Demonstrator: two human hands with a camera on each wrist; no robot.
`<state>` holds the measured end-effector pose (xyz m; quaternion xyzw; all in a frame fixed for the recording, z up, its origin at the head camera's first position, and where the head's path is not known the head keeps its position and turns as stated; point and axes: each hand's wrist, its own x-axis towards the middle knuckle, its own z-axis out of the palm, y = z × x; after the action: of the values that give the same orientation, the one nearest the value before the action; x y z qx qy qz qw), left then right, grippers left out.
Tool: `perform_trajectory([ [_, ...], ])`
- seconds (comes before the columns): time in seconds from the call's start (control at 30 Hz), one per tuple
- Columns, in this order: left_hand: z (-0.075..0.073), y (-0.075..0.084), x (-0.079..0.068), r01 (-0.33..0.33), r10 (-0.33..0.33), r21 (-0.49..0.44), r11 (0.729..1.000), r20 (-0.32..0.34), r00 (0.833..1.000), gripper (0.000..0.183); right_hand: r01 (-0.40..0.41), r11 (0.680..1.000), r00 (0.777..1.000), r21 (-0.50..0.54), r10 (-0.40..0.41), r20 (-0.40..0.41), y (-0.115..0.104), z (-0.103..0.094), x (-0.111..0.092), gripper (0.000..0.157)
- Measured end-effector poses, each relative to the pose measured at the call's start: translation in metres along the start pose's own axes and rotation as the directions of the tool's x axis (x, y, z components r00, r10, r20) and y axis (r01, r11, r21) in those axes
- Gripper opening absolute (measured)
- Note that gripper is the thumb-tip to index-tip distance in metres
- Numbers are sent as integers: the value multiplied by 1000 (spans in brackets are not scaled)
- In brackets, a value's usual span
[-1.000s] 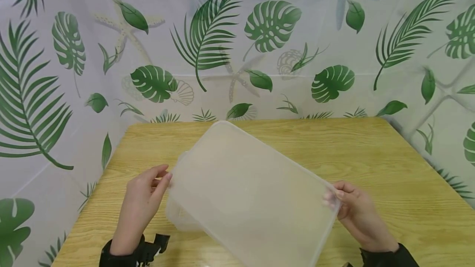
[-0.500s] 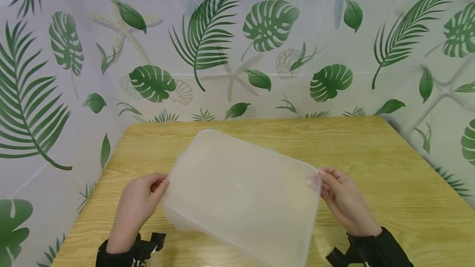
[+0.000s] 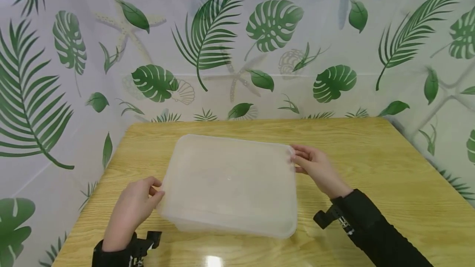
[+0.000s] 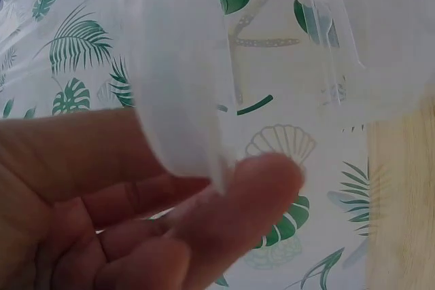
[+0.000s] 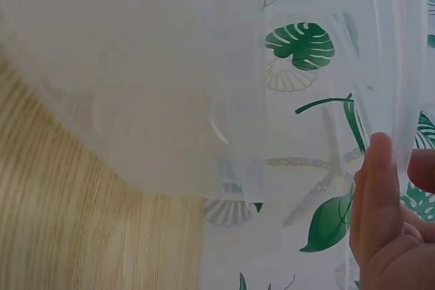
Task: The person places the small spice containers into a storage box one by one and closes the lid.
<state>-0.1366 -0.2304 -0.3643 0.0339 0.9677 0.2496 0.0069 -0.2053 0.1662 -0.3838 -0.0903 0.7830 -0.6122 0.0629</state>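
Observation:
A large translucent white plastic lid point(image 3: 230, 176) is held over a translucent plastic box point(image 3: 189, 226), which it mostly hides in the head view. My left hand point(image 3: 134, 205) pinches the lid's left edge; in the left wrist view that lid edge point(image 4: 180, 73) sits between thumb and fingers. At the far right corner, my right hand point(image 3: 319, 170) pinches the lid between thumb and fingers. Both wrist views show the lid apart from the box, whose wall point(image 5: 136, 93) appears at left in the right wrist view.
Everything is on a wood-grain table point(image 3: 371, 155). A white sheet point(image 3: 230, 44) printed with green leaves, shells and starfish hangs behind it and along both sides. A bright reflection lies on the tabletop near the front.
The right hand has moved left and farther from me, turning the lid counterclockwise and lowering its near side. The lid is now roughly in line over the box. The left hand has shifted slightly.

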Motion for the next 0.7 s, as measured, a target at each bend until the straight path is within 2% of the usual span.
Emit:
perform_trajectory([
  [0.17, 1, -2, 1, 56, -56, 5, 998, 76, 996, 30, -9, 993, 999, -115, 13, 33, 5, 5, 23, 50],
  [0.33, 3, -3, 2, 86, -88, 21, 996, 135, 987, 31, 37, 975, 996, -219, -18, 85, 7, 10, 37, 49],
  [0.5, 7, -3, 4, 72, -77, 36, 997, 169, 983, 31, 52, 952, 995, -303, -25, 93, 12, 11, 43, 47],
  [0.7, 12, -3, 8, 49, -60, 68, 996, 168, 984, 30, 40, 925, 997, -378, -15, 70, 22, 10, 46, 49],
])
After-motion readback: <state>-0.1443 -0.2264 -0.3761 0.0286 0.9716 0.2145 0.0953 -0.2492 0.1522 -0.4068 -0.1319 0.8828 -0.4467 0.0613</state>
